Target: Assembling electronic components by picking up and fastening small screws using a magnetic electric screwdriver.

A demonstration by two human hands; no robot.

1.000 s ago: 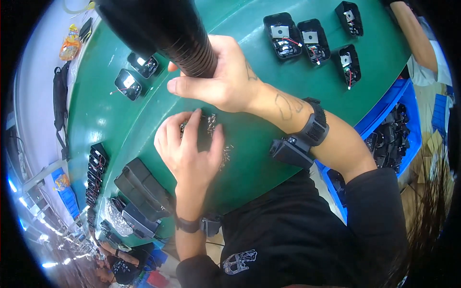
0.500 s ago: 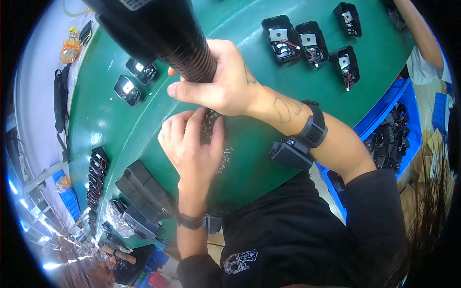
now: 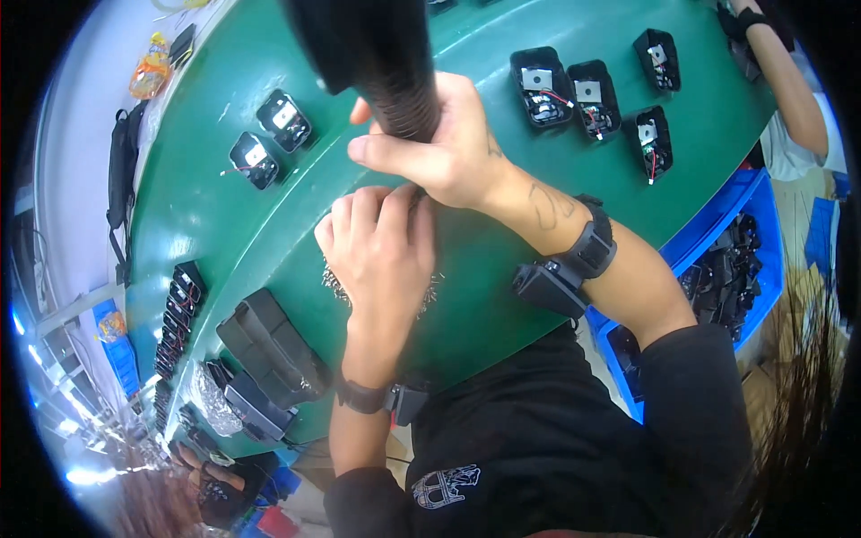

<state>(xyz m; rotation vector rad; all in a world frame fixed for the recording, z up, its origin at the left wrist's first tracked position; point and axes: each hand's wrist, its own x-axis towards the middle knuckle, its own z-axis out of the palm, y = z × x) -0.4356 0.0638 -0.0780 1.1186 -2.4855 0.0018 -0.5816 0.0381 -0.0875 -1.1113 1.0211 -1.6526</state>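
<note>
My right hand is closed round the ribbed grip of a black electric screwdriver, whose body rises toward the top of the view. The tool's tip is hidden behind my hands. Just below, my left hand is over a loose pile of small screws, back of the hand up. Its fingers are bent and drawn together close under the right hand; what they pinch, if anything, is hidden. More screws show beside the left thumb.
Several open black housings with wires stand on the green table, including one housing at the far right. A black tray lies near left. A blue crate of black parts is at right. Another person's arm reaches in at far right.
The screwdriver has swung more upright and to the right with my right hand. My left fingers have closed up, covering screws that showed between thumb and fingers. The view has shifted slightly.
</note>
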